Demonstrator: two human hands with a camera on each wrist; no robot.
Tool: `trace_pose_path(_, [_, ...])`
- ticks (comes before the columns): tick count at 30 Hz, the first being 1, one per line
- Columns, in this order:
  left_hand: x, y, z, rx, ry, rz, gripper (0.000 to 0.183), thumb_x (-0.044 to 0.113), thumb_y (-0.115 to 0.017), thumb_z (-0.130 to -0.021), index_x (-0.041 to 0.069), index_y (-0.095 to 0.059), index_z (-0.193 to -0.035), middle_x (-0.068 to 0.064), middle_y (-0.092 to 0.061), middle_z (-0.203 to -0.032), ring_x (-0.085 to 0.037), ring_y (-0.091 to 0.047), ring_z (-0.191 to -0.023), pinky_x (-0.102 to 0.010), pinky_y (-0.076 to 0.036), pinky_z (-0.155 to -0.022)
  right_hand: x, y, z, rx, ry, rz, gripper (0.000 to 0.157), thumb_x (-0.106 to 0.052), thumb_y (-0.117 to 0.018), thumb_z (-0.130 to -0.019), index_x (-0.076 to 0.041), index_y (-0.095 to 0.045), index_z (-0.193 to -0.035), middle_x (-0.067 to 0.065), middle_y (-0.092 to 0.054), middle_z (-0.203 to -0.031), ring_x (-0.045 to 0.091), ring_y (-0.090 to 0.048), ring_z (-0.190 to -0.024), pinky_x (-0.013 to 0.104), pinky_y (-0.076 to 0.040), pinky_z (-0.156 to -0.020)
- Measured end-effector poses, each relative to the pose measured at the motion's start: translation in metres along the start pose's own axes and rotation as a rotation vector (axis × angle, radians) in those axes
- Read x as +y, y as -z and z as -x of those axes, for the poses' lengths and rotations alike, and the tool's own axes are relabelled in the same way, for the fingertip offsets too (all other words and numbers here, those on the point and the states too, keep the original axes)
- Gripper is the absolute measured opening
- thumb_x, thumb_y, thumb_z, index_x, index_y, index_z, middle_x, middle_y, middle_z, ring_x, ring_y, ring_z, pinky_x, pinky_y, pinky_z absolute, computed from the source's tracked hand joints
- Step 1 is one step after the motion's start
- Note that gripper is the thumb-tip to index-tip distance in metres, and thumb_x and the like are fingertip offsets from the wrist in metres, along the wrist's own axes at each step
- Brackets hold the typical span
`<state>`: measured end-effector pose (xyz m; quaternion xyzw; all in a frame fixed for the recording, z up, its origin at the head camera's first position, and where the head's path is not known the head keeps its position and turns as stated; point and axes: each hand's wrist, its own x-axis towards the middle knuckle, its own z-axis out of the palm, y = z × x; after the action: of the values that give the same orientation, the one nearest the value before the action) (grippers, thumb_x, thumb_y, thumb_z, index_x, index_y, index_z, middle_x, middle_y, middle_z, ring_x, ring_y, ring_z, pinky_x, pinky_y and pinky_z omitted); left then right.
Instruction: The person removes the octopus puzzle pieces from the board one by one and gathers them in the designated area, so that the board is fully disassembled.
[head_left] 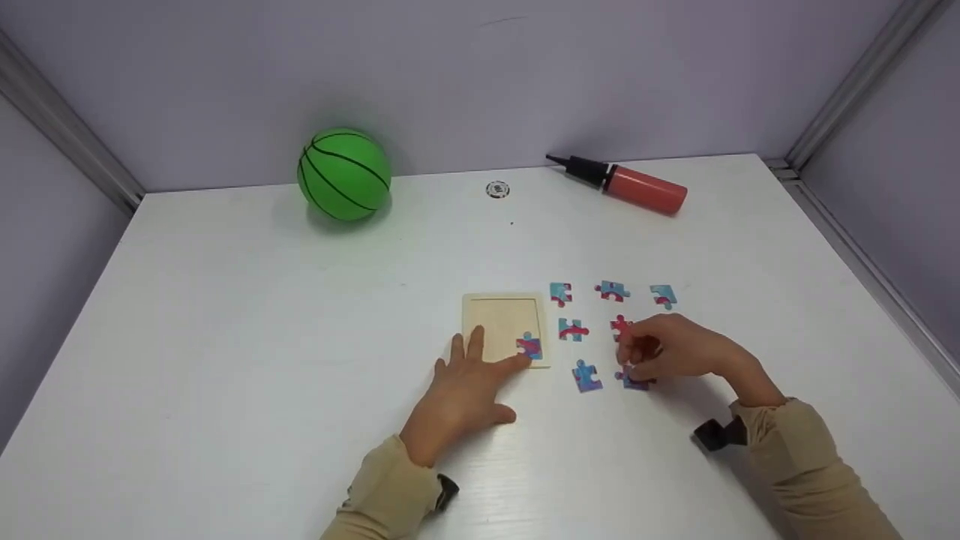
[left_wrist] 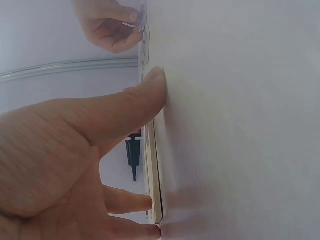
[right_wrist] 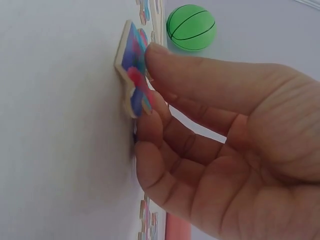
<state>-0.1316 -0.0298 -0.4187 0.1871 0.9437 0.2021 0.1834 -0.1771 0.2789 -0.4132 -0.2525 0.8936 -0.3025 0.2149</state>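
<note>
My left hand (head_left: 461,394) lies with fingers spread over the lower edge of a pale wooden puzzle frame (head_left: 504,311). Its index finger reaches a blue and purple puzzle piece (head_left: 529,346) in the frame's lower right corner. To the right, my right hand (head_left: 675,349) pinches another purple and blue puzzle piece (right_wrist: 132,65) between thumb and fingers. In the right wrist view that piece tilts up from the white table. Beyond those fingers sits a pink-red piece (head_left: 619,324), partly covered by the hand.
Several loose puzzle pieces lie right of the frame, among them a blue one (head_left: 586,376) and a blue and red one (head_left: 572,330). A green ball (head_left: 345,174), a poker chip (head_left: 497,190) and a red and black hand pump (head_left: 641,187) stand along the back wall.
</note>
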Motion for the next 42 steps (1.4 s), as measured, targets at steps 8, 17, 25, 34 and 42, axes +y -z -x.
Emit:
trace_pose_path(8, [-0.010, 0.008, 0.002, 0.047, 0.005, 0.038, 0.072, 0.021, -0.077, -0.080, 0.026, -0.045, -0.144, -0.024, -0.013, -0.156, -0.051, -0.013, -0.139, -0.068, -0.024, -0.102, -0.005, 0.003, -0.005, 0.034, 0.058, 0.016, 0.010, -0.012, -0.072, -0.085, -0.010, -0.066, -0.093, -0.004, -0.061, -0.080, 0.015, -0.056, -0.074, 0.026, -0.051, -0.070])
trace_pose_path(17, [-0.021, 0.013, 0.006, 0.042, 0.006, 0.050, 0.076, 0.024, -0.079, -0.078, 0.022, -0.044, -0.145, -0.028, -0.013, -0.155, -0.053, -0.010, -0.139, -0.069, -0.021, -0.102, -0.030, 0.002, -0.028, 0.088, 0.084, 0.001, 0.014, -0.015, -0.072, -0.086, -0.007, -0.068, -0.097, -0.003, -0.060, -0.081, 0.017, -0.054, -0.076, 0.025, -0.050, -0.071])
trace_pose_path(25, [-0.023, 0.015, 0.003, 0.022, 0.015, 0.029, 0.075, 0.027, -0.078, -0.078, 0.022, -0.045, -0.145, -0.026, -0.014, -0.155, -0.051, -0.009, -0.140, -0.068, -0.018, -0.104, -0.053, -0.008, -0.057, 0.089, 0.122, -0.081, 0.013, -0.014, -0.070, -0.088, -0.005, -0.068, -0.097, 0.001, -0.062, -0.083, 0.016, -0.055, -0.076, 0.028, -0.050, -0.074])
trace_pose_path(34, [-0.021, 0.014, -0.001, 0.011, 0.006, -0.004, 0.076, 0.031, -0.078, -0.079, 0.023, -0.044, -0.146, -0.021, -0.015, -0.157, -0.052, -0.010, -0.139, -0.069, -0.021, -0.103, -0.071, -0.023, -0.089, 0.113, 0.044, -0.088, 0.013, -0.016, -0.071, -0.087, -0.007, -0.070, -0.096, 0.000, -0.062, -0.079, 0.016, -0.052, -0.073, 0.028, -0.045, -0.067])
trace_pose_path(42, [-0.022, 0.013, 0.000, 0.019, 0.014, 0.000, 0.076, 0.030, -0.079, -0.078, 0.023, -0.044, -0.145, -0.022, -0.016, -0.156, -0.051, -0.011, -0.140, -0.069, -0.021, -0.102, -0.073, -0.029, -0.100, 0.109, -0.040, -0.079, 0.012, -0.015, -0.071, -0.086, -0.008, -0.071, -0.096, 0.002, -0.063, -0.084, 0.018, -0.054, -0.077, 0.029, -0.047, -0.069])
